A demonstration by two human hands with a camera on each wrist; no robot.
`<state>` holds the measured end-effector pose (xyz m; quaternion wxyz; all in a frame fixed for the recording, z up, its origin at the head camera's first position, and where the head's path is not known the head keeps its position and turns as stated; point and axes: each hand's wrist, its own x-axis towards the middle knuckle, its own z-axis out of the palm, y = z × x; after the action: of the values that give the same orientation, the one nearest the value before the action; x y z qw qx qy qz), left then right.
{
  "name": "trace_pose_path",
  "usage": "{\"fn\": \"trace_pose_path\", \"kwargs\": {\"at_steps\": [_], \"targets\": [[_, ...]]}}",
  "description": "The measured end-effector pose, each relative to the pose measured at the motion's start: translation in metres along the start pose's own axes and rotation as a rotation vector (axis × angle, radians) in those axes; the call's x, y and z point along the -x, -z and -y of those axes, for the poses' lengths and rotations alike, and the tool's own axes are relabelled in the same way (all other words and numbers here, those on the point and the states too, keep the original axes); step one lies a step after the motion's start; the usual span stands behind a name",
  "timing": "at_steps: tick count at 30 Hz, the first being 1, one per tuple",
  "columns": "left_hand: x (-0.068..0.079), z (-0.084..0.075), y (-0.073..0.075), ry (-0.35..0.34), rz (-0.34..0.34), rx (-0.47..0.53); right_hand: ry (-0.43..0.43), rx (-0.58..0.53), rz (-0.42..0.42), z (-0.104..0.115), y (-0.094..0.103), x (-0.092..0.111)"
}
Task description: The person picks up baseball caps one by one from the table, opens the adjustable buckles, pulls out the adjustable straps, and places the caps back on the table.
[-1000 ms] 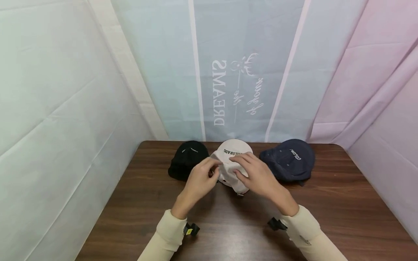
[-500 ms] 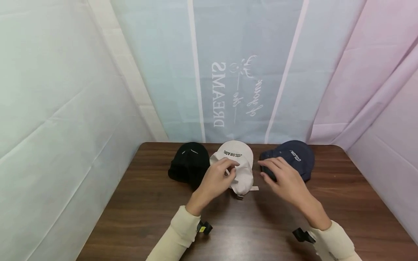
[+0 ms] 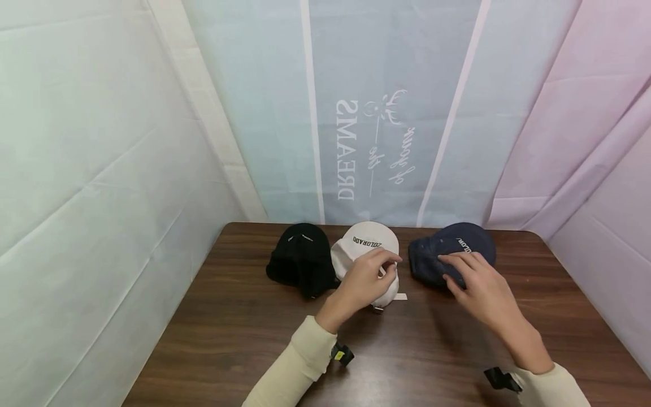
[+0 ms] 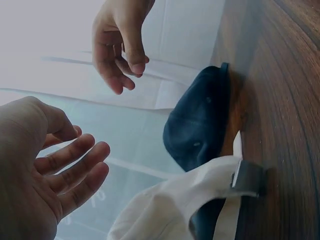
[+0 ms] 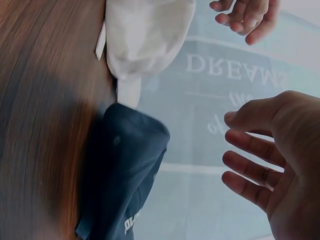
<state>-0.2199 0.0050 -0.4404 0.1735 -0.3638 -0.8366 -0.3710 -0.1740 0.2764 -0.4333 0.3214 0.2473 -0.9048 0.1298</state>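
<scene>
Three baseball caps lie in a row at the back of the table: a black cap [image 3: 300, 257] on the left, a white cap [image 3: 363, 237] in the middle, a navy cap [image 3: 429, 254] on the right. My left hand [image 3: 367, 280] hovers over the white cap's near part, fingers loosely bent and holding nothing. Over the navy cap's near side hangs my right hand [image 3: 480, 288], its fingers relaxed and apart from the cloth. In the left wrist view the white cap's strap buckle [image 4: 247, 178] rests by the table. The right wrist view shows a gap between hand and navy cap [image 5: 132, 155].
The dark wooden table [image 3: 244, 339] ends at a hanging pale blue backdrop [image 3: 376, 68] with mirrored lettering. White cloth [image 3: 102, 198] hangs on the left, pinkish cloth [image 3: 549, 141] on the right. A white strap end [image 3: 400, 297] sticks out beside the white cap.
Both hands have moved right. The right hand has gone from above the white cap to above the navy cap; the left now hovers over the white cap. The caps lie much as before.
</scene>
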Motion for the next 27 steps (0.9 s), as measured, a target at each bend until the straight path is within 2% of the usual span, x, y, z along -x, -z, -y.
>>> {"fn": "trace_pose_path", "kwargs": {"at_steps": [7, 15, 20, 27], "targets": [[-0.010, -0.007, -0.018, 0.063, 0.058, -0.021, -0.041, 0.061, 0.012, -0.016, -0.002, 0.009], [-0.022, -0.012, -0.033, 0.139, 0.141, -0.018, -0.096, 0.089, 0.077, -0.026, -0.008, 0.016], [-0.029, -0.011, -0.044, 0.158, 0.192, -0.019, -0.140, 0.092, 0.161, -0.033, -0.011, 0.019], [-0.038, -0.008, -0.062, 0.201, 0.244, -0.085, -0.202, 0.084, 0.309, -0.037, -0.017, 0.020]]}}
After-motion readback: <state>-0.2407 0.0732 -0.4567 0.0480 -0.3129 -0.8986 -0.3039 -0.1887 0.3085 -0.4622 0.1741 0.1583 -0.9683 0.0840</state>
